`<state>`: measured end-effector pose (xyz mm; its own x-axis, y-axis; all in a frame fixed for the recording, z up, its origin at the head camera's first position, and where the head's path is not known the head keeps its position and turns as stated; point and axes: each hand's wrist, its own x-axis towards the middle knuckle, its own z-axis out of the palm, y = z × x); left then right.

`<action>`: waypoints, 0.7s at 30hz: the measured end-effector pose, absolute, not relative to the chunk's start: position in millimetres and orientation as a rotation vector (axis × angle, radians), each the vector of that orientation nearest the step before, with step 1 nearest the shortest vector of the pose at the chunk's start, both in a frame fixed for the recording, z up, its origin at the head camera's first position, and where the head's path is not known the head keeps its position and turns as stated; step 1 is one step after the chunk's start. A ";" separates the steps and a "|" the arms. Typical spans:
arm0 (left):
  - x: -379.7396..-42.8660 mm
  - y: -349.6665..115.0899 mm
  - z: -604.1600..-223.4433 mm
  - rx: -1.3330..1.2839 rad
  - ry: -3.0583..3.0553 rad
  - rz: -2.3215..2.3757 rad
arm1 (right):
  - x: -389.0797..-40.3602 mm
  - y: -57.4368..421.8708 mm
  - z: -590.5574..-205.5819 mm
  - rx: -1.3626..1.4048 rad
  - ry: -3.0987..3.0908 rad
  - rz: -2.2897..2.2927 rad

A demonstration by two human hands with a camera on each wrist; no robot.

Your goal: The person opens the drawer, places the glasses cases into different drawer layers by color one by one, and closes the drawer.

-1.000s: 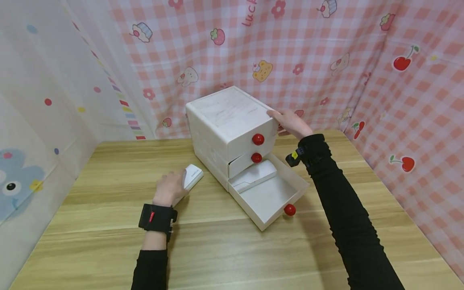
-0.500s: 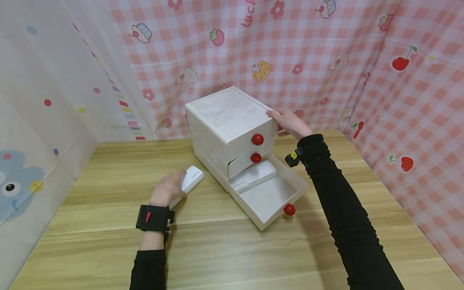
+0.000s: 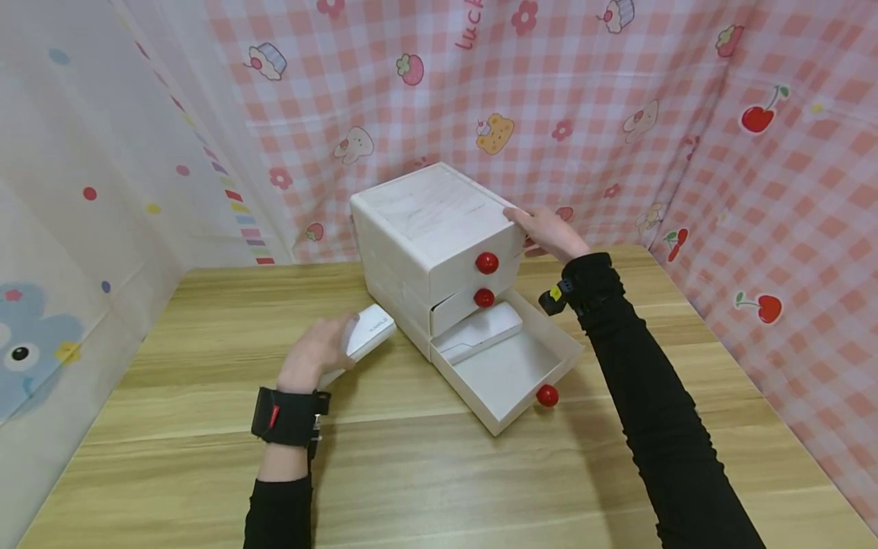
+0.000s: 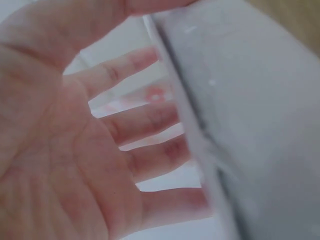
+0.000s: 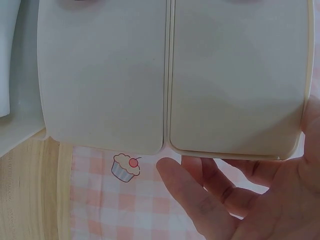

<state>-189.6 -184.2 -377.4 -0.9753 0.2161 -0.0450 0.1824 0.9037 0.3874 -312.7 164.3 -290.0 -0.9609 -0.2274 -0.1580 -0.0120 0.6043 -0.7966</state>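
My left hand (image 3: 317, 352) grips a flat white box (image 3: 370, 329) with small dark lettering at its far end, left of the cabinet. In the left wrist view, the thumb lies along one side of the box and the fingertips meet its other edge. My right hand (image 3: 549, 230) holds the upper right edge of a white drawer cabinet (image 3: 398, 259), its fingers reaching down the side in the right wrist view. The bottom drawer (image 3: 507, 381) is pulled out, and a white case with a rounded top (image 3: 483, 334) lies toward its back.
Two upper drawers have red round knobs (image 3: 487, 263); the middle drawer's front (image 3: 454, 311) sits tilted. The bottom drawer's red knob (image 3: 547, 396) juts out over the wooden table (image 3: 425, 488). A pink checked curtain (image 3: 453, 107) hangs behind.
My left hand has raised and tilted the white box, whose far end has shifted slightly right toward the cabinet. The right hand and the drawers keep their places.
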 end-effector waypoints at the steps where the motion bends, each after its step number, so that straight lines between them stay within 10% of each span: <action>1: -188.0 -183.0 -374.4 0.324 2.986 0.592 | -312.8 164.2 -289.7 -0.199 2.590 -1.282; 21: -142.8 -158.9 -325.7 0.637 2.920 0.652 | -311.1 163.7 -289.0 -0.192 2.600 -1.278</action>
